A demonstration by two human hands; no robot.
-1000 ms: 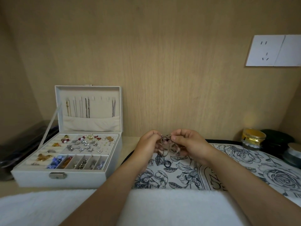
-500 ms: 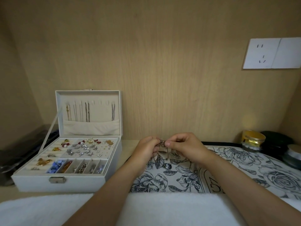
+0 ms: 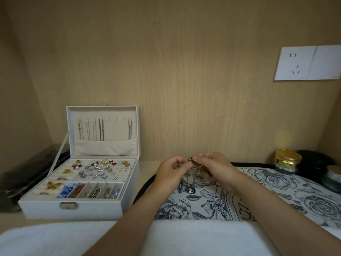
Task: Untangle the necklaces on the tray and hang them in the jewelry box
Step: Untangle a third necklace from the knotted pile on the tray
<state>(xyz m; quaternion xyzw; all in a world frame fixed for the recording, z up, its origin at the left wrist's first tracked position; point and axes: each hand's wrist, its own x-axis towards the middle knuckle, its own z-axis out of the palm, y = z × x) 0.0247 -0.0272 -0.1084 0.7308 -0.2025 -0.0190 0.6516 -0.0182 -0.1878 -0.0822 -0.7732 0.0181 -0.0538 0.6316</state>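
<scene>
My bare forearms come in from below and converge over the left end of the tray [image 3: 276,191]. My left hand [image 3: 172,173] and right hand [image 3: 214,168] are raised just above it, backs toward me, fingertips nearly meeting, each pinching the necklaces [image 3: 191,189] between thumb and forefinger. My other fingers are curled in, and the right hand sits slightly higher than the left.
</scene>
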